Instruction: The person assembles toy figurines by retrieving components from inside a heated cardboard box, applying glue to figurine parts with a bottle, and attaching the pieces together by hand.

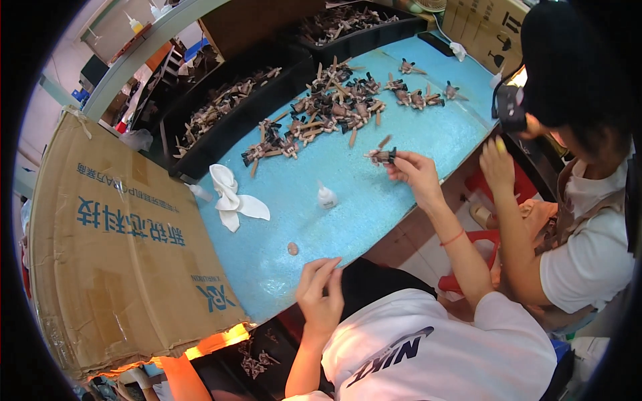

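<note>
My right hand (417, 176) is raised over the near right part of the blue table (294, 200). Its thumb and fingers pinch a small brown-and-black figurine (382, 156) with a pale stick-like part. At the near edge, my left hand (321, 291) is closed, fingers drawn together; anything in them is too small to make out. A small round pinkish-brown piece (293, 248) lies just beyond it. Between the hands and the far pile stands a small white squeeze bottle (326, 198). Many similar figurines (338, 100) lie heaped across the table's far half.
Black bins (241, 107) of figurines line the far side. A white cloth (234, 197) lies at left, beside a large cardboard sheet (127, 247). Close on the right, a co-worker (582, 220) sits with one hand near the table edge. A cardboard box (478, 33) stands far right.
</note>
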Demonstrator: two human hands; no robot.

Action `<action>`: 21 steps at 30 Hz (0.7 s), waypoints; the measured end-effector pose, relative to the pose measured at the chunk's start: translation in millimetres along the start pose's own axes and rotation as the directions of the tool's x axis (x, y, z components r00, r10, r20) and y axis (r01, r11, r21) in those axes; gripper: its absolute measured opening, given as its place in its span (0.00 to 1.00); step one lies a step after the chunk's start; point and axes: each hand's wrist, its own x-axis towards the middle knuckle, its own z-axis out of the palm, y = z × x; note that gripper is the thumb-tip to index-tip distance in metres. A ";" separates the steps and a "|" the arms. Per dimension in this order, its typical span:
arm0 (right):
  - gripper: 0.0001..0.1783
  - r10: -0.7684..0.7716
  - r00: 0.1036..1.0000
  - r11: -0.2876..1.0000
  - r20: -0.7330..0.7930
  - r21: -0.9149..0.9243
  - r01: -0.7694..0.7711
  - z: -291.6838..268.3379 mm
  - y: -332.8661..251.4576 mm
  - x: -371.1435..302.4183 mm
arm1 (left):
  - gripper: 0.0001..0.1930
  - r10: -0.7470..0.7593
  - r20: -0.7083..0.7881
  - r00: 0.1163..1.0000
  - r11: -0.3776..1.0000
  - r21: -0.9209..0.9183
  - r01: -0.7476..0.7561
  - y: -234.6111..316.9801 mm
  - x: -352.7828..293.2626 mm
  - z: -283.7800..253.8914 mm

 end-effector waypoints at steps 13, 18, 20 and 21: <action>0.10 0.175 0.903 0.811 0.393 0.462 -0.358 55.1 -38.2 -133.1 | 0.14 -0.369 0.356 0.858 0.184 -0.877 0.443 -0.2 -4.0 45.5; 0.13 -0.011 0.971 1.000 0.240 -0.001 0.011 56.7 -39.6 -95.1 | 0.13 -0.408 0.123 0.904 0.210 -0.951 0.225 -0.2 -14.0 8.0; 0.19 -0.130 0.970 0.977 0.206 -0.139 0.161 64.0 -32.8 -67.4 | 0.13 -0.406 0.043 0.913 0.286 -0.943 0.172 -0.9 -19.3 -5.5; 0.19 -0.135 0.970 0.976 0.203 -0.139 0.165 69.3 -29.4 -56.9 | 0.13 -0.423 -0.003 0.906 0.342 -0.927 0.156 -0.5 -20.8 -8.0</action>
